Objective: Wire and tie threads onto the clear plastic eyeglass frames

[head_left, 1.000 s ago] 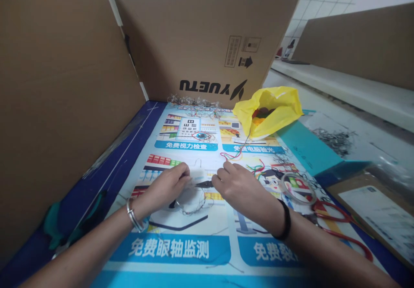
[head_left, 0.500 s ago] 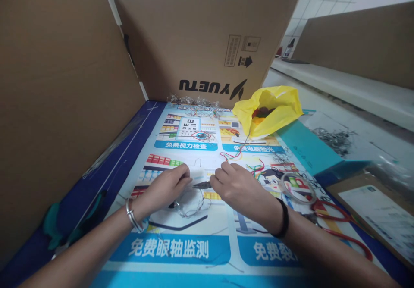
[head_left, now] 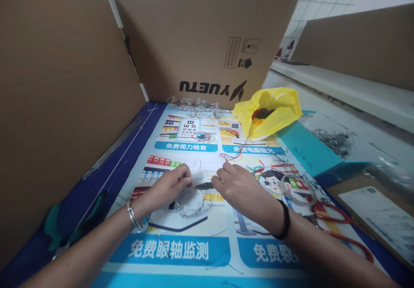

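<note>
My left hand is closed in a pinch, with a thin twisted wire looping below its fingers. What sits right at the fingertips is too small and blurred to make out. A small dark piece shows at the near-left end of the loop. My right hand is wrapped round a pair of pliers whose dark, narrow jaws point left toward the left fingertips. The pliers' handles are hidden inside the hand. Whether the jaws grip the wire cannot be made out.
A printed poster covers the table. Cardboard panels stand behind and left. On the right are an open yellow bag, coloured threads, a clear tape roll, red-handled scissors and a teal box. Teal-handled pliers lie left.
The pliers' jaws have turned slightly and sit a touch farther right with my right hand. My left hand stays almost where it was.
</note>
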Available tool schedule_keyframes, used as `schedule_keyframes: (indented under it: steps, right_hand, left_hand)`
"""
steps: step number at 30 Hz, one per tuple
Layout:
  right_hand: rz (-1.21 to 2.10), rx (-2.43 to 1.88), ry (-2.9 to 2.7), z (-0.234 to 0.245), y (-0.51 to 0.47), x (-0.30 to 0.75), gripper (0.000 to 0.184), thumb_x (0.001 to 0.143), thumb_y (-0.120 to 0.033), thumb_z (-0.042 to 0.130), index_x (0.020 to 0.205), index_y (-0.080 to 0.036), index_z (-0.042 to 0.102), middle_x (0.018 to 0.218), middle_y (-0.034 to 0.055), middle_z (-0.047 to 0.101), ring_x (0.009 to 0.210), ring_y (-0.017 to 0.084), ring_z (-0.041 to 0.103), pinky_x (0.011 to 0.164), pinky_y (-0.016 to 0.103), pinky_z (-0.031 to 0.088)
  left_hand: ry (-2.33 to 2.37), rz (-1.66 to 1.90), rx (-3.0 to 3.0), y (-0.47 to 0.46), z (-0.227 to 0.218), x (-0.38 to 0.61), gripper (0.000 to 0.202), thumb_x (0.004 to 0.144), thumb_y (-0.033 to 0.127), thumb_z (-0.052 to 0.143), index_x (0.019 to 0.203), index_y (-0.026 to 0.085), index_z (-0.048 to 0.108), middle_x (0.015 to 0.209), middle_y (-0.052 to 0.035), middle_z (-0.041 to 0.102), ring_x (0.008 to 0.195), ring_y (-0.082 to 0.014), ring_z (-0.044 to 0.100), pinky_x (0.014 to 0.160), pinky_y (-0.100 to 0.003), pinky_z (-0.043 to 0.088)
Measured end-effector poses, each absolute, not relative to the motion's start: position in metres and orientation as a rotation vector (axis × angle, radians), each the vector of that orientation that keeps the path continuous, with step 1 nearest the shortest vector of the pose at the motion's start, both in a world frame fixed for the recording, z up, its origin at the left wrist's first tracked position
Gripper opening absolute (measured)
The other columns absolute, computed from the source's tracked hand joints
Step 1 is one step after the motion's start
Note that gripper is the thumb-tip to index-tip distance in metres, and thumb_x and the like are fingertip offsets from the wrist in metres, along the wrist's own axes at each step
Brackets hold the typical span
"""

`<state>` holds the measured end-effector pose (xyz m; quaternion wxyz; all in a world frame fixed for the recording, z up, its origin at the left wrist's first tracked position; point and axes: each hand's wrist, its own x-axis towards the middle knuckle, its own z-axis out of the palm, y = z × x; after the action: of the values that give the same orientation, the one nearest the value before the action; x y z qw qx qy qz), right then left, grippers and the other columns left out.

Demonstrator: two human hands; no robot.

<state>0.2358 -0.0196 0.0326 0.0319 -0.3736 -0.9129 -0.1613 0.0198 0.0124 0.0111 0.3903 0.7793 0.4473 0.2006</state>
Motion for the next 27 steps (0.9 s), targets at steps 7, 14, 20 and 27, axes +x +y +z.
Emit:
schedule_keyframes:
  steps: [7,14,20,27]
  right_hand:
    - [-0.239,-1.344,-2.691,0.021,-0.022,0.235,0.005,0.081,-0.022,0.058,0.078,-0.018,0.056,0.079,0.005,0.057,0.08,0.02,0.046,0.068,0.03,0.032]
    - [-0.109,-1.42,-2.642,0.021,-0.024,0.232,0.013,0.083,-0.03,0.056,0.083,-0.017,0.059,0.082,0.0064,0.058,0.084,0.02,0.048,0.075,0.032,0.036]
    - [-0.057,-1.429,-2.624,0.021,-0.025,0.23,0.013,0.082,-0.029,0.056,0.083,-0.017,0.06,0.082,0.0066,0.059,0.083,0.02,0.05,0.076,0.032,0.037]
    - [0.014,-1.431,-2.587,0.017,-0.024,0.232,0.014,0.083,-0.03,0.056,0.082,-0.018,0.062,0.08,0.0053,0.06,0.081,0.019,0.05,0.072,0.03,0.038]
  left_hand:
    - [1.184,0.507,2.105,0.011,0.011,0.019,0.012,0.085,0.023,0.036,0.075,0.02,0.043,0.069,0.0033,0.052,0.063,-0.013,0.048,0.059,-0.024,0.033]
    - [1.192,0.527,2.112,0.012,0.011,0.018,0.014,0.086,0.028,0.037,0.076,0.02,0.043,0.07,0.0027,0.052,0.065,-0.0136,0.049,0.059,-0.024,0.034]
    - [1.199,0.549,2.119,0.012,0.01,0.018,0.013,0.086,0.027,0.039,0.076,0.02,0.045,0.069,0.0034,0.052,0.064,-0.0127,0.048,0.059,-0.024,0.033]
    - [1.207,0.566,2.101,0.011,0.012,0.019,0.014,0.086,0.028,0.039,0.075,0.02,0.045,0.068,0.003,0.053,0.064,-0.0131,0.049,0.058,-0.024,0.033]
